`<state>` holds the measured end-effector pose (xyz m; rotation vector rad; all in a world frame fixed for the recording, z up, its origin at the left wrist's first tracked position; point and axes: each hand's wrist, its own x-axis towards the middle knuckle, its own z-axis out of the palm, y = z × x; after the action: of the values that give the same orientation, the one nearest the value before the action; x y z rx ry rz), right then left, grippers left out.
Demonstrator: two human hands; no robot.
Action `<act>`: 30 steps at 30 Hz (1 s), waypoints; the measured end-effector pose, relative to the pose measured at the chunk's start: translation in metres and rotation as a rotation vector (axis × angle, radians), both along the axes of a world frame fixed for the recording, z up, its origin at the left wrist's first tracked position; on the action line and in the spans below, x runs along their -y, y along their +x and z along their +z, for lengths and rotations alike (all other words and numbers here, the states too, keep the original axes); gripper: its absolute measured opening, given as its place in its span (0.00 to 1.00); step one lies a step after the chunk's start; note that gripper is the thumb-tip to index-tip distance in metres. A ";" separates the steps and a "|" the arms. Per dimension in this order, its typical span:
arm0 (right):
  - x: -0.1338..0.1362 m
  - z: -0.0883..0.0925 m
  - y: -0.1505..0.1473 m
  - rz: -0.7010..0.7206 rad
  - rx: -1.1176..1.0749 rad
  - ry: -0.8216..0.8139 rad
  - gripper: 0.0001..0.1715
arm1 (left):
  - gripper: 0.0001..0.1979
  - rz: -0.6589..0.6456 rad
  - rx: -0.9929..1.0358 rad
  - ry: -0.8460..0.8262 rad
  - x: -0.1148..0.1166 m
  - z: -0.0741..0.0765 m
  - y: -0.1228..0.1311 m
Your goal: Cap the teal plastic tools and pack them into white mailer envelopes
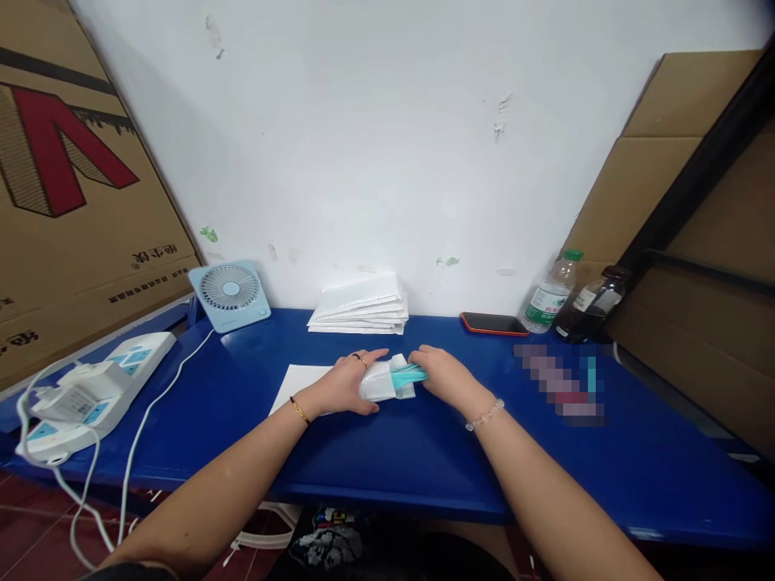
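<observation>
My left hand (345,381) grips a small white packet (383,382) on the blue table (393,460), fingers wrapped over its left end. My right hand (441,375) holds a teal item (408,374) that sticks out of the packet's right end. Both hands meet at the middle of the table. A white sheet (294,383) lies flat under and left of my left hand.
A stack of white padded envelopes (360,307) sits at the wall. A small blue fan (228,294) and white power strips (90,395) with cables are at the left. A phone (493,324) and two bottles (572,305) stand at the right, cardboard on both sides.
</observation>
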<state>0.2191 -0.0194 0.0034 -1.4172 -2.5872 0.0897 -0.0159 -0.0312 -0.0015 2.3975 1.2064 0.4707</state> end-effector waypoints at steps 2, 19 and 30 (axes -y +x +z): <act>-0.002 -0.003 0.004 -0.005 0.013 -0.011 0.18 | 0.52 0.009 -0.041 0.018 0.000 0.000 0.000; 0.010 0.091 -0.005 0.259 -0.801 -0.089 0.41 | 0.45 0.026 0.514 0.115 -0.001 0.037 0.035; 0.040 0.138 -0.022 0.070 -0.742 0.059 0.29 | 0.51 0.032 0.887 0.155 0.000 0.061 0.055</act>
<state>0.1973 -0.0592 0.1412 -1.0068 -1.9956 0.4506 0.0393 -0.0308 0.0594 1.8837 0.8003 1.4743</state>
